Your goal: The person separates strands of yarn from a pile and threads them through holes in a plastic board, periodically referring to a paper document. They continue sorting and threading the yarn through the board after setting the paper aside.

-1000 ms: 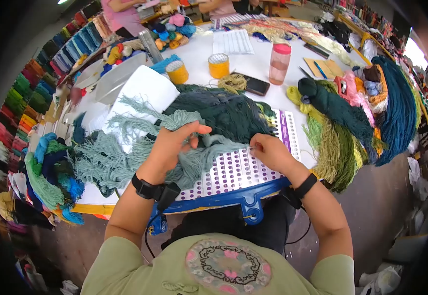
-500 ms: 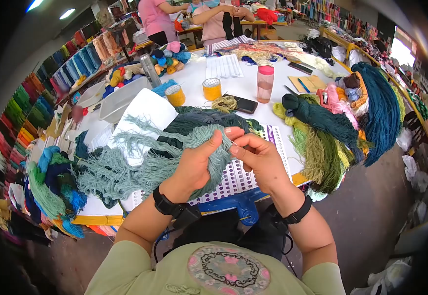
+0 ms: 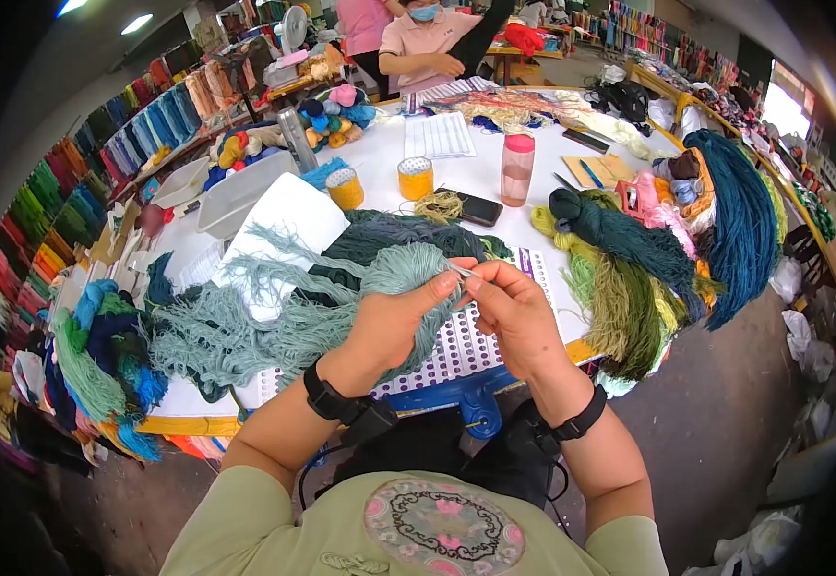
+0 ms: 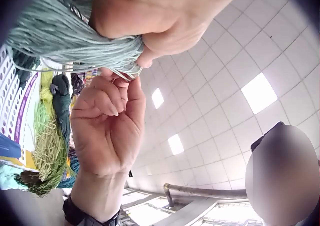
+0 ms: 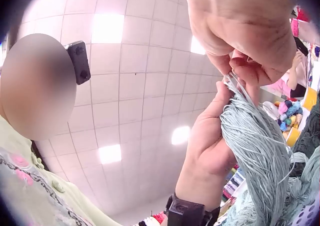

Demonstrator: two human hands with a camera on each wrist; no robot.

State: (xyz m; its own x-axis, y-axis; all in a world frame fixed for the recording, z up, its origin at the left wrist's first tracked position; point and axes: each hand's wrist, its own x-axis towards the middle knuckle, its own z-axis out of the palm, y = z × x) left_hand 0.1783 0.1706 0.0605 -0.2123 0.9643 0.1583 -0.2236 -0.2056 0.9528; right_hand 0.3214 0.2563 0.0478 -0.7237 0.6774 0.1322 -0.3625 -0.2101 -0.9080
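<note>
A pale grey-green skein of thread is bunched in my left hand, whose fingers and thumb wrap around it. At the gathered end of the skein, my right hand pinches a few fine strands between thumb and fingertips. In the right wrist view the skein fans out and hangs down from the left thumb. Both hands meet over a white card with rows of purple-dotted holes. Loose grey-green thread spreads to the left, and dark green skeins lie just behind.
Behind the thread stand two yellow tape rolls, a phone and a pink-lidded bottle. Olive and yellow-green skeins hang over the right edge. A blue clamp-like part is at the table's front. Another person is across the table.
My right hand came in from the right to meet the left at the skein's end. My left hand gathered the skein upright, and the right now draws strands from its tip.
</note>
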